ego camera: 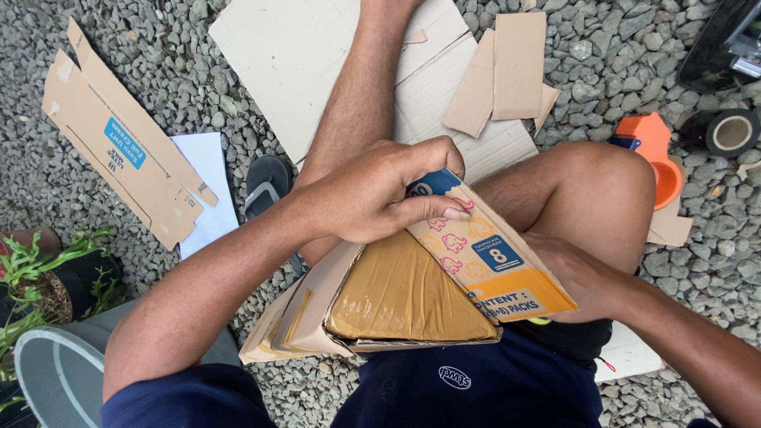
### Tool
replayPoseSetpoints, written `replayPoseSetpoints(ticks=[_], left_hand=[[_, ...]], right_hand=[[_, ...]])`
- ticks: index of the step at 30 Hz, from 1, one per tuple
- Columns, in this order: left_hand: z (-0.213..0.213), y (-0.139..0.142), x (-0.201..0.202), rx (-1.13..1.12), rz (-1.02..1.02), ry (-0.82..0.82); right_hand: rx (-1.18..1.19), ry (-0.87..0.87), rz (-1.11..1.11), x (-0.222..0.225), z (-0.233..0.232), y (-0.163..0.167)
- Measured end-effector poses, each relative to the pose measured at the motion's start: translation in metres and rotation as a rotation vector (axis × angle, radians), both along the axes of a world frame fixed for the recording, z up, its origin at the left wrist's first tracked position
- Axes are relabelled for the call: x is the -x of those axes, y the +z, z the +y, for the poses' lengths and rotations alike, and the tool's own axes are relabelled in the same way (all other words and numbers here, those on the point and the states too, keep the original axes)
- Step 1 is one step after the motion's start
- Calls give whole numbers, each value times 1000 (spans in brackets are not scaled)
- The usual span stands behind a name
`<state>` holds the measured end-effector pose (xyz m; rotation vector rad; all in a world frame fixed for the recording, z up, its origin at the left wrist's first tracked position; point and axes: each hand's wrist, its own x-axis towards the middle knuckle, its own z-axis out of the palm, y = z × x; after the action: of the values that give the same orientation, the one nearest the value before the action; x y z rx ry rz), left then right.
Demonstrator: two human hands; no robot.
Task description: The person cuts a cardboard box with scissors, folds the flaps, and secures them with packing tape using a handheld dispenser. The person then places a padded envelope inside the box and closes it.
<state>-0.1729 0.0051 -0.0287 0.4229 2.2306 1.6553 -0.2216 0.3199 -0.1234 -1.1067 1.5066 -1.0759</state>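
I sit on gravel with a cardboard box (396,297) on my lap, one face covered in brown tape. My left hand (380,190) presses down on the box's printed orange and blue flap (491,257), fingers curled over its upper edge. Under the flap's right side, my right hand (583,277) supports the box; its fingers are mostly hidden behind the cardboard. My bare legs stretch over flat cardboard sheets (293,55).
A flattened brown carton (119,135) and a white sheet (206,182) lie at left. Cardboard offcuts (507,67), an orange tape dispenser (658,150) and a tape roll (731,131) lie at right. A sandal (265,184), a potted plant (40,285) and a grey tub (59,368) sit nearby.
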Motion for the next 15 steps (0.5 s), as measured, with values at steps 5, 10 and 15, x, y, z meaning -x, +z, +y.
replayPoseSetpoints(ticks=[5, 10, 15], left_hand=[[3, 4, 3, 1, -85, 4], [10, 24, 18, 306, 503, 39], [31, 36, 34, 581, 432, -138]], right_hand=[[16, -46, -39, 0, -9, -22], [5, -107, -4, -13, -7, -23], [-74, -144, -1, -27, 1, -14]])
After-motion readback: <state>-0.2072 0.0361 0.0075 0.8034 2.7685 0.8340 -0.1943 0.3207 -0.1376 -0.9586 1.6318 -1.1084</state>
